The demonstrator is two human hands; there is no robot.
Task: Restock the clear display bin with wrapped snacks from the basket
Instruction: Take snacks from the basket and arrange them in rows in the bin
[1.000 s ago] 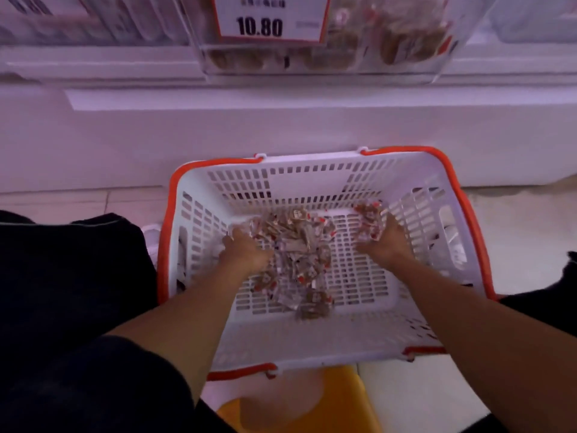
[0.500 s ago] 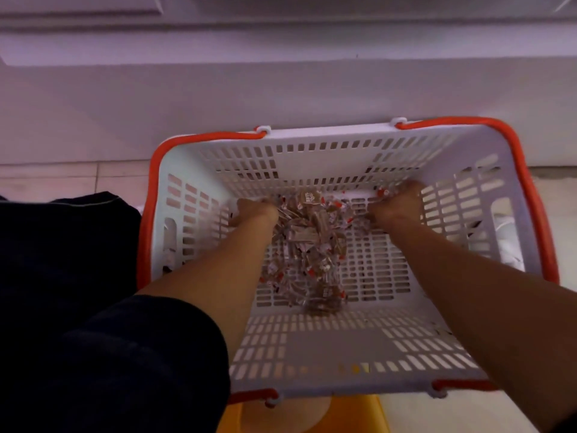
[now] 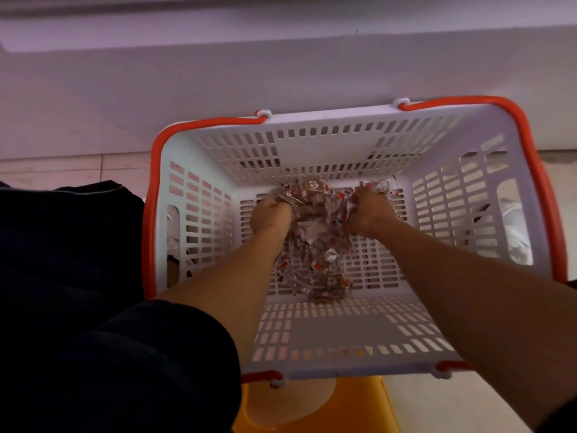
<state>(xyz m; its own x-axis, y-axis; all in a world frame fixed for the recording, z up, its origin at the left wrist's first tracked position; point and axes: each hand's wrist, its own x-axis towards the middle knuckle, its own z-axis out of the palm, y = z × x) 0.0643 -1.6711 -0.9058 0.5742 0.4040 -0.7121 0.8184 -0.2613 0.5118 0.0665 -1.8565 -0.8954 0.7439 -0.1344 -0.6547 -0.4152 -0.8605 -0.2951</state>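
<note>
A white slotted basket (image 3: 327, 139) with orange handles sits on the floor in front of me. A heap of small clear-wrapped brown snacks (image 3: 318, 245) lies on its bottom. My left hand (image 3: 270, 214) is closed around snacks at the heap's far left edge. My right hand (image 3: 370, 210) is closed around snacks at the far right edge. Both hands press in toward each other with the pile between them. The clear display bin is out of view.
The white base panel of a shelf unit (image 3: 218, 82) rises just behind the basket. A yellow plastic stool (image 3: 315, 407) shows under the basket's near edge. My dark-clothed leg (image 3: 78, 276) fills the left side. Pale floor tiles (image 3: 78, 167) lie at left.
My head has tilted down, so the display bin and price tag left the view. Both hands moved inward and closed on the far end of the snack heap.
</note>
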